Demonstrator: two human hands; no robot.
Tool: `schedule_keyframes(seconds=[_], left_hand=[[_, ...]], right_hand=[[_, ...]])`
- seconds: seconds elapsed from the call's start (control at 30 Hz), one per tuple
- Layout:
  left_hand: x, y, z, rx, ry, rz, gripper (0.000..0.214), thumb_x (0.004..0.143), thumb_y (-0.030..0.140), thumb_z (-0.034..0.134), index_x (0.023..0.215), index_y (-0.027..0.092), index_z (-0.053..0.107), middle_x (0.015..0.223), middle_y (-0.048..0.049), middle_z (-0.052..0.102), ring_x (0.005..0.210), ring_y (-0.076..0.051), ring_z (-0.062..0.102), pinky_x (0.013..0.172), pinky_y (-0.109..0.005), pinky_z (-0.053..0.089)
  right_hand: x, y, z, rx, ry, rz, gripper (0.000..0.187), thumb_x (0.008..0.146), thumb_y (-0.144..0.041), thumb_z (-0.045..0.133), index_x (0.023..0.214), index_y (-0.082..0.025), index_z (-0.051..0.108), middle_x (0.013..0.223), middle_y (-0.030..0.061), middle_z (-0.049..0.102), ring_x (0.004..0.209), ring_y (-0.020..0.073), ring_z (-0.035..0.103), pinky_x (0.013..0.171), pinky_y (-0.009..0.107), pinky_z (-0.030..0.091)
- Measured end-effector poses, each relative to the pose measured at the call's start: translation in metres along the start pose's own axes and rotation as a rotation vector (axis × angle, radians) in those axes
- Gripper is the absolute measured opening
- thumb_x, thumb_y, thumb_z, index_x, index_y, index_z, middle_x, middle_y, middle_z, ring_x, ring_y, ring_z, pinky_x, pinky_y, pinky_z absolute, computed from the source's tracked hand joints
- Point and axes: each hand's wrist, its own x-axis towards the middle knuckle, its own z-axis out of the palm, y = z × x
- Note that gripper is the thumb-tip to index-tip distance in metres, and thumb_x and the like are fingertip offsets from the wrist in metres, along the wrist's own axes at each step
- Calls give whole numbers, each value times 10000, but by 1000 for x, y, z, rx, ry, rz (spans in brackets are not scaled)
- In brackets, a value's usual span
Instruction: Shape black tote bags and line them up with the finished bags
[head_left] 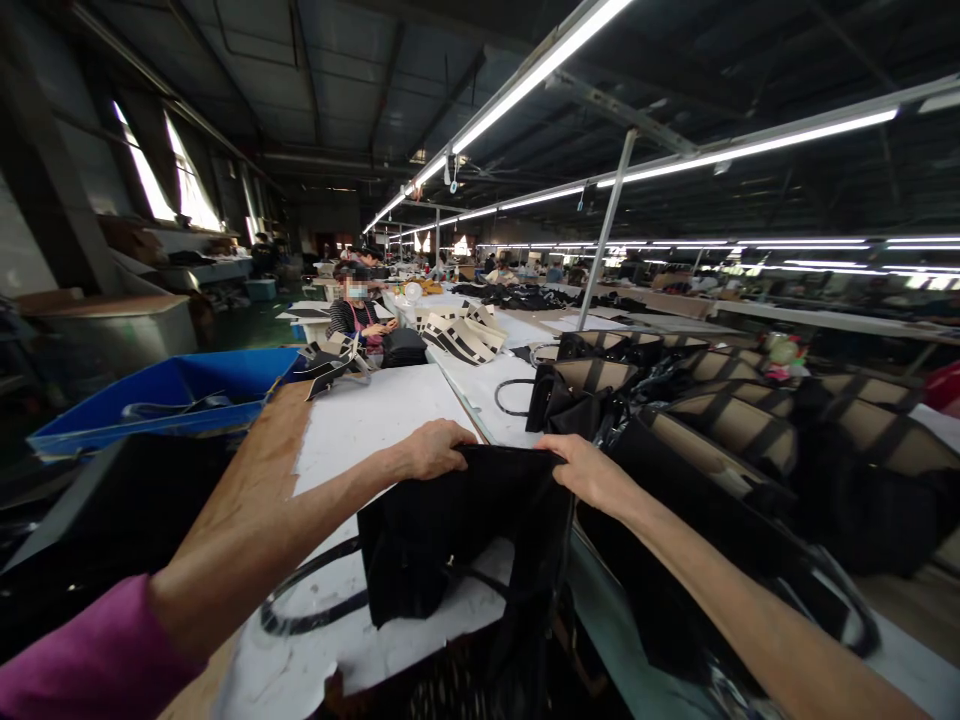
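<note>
Both hands on one black bag, gripping its top edge: left hand closed over the left end, right hand closed over the right end, fingers curled over the rim. Bag sits at the near end of the white-topped table, upright-ish, body hanging down toward the camera; its black strap loops out on the tabletop to the left. Pink sleeve on the left arm, right arm bare. Just right of the bag, a row of tan bags with black trim stands packed together, running away along the next surface. A blue bin sits off the left edge of the table, well apart from the hands. Further down the table, a stack of cream-and-black striped pieces, and a seated person working beside it, hands their own, nowhere near the bag. Long strip lights overhead.
</note>
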Motion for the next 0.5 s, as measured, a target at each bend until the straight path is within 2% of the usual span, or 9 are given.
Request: schedule_keyframes(seconds=[0.07, 0.2, 0.37, 0.5], left_hand=[[-7, 0, -5, -26, -22, -3, 282, 633, 171, 480, 864, 200, 639, 741, 28, 644, 746, -153, 546, 645, -211, 390], [-20, -4, -5, -43, -6, -57, 266, 629, 165, 482, 840, 200, 641, 722, 31, 643, 721, -145, 541, 629, -206, 384], [-32, -13, 4, -47, 52, -112, 212, 676, 223, 475, 812, 203, 636, 717, 25, 634, 699, -136, 532, 613, -204, 376], [-30, -14, 5, 27, 87, -116, 207, 720, 322, 472, 711, 179, 621, 611, 11, 590, 610, -126, 499, 561, -206, 349]], right_hand=[[7, -1, -4, -72, 7, -86, 413, 586, -40, 390, 866, -222, 633, 793, -14, 632, 773, 145, 549, 646, 210, 367], [17, -8, 0, -131, -10, -199, 411, 600, -53, 362, 853, -219, 639, 802, -10, 632, 782, 141, 547, 653, 205, 365], [18, -17, 16, -130, 18, -247, 378, 633, -65, 351, 841, -216, 628, 787, 0, 627, 796, 143, 547, 688, 209, 360], [17, -17, 17, -141, 17, -201, 296, 689, -118, 382, 828, -219, 623, 765, 2, 619, 751, 146, 550, 667, 220, 360]])
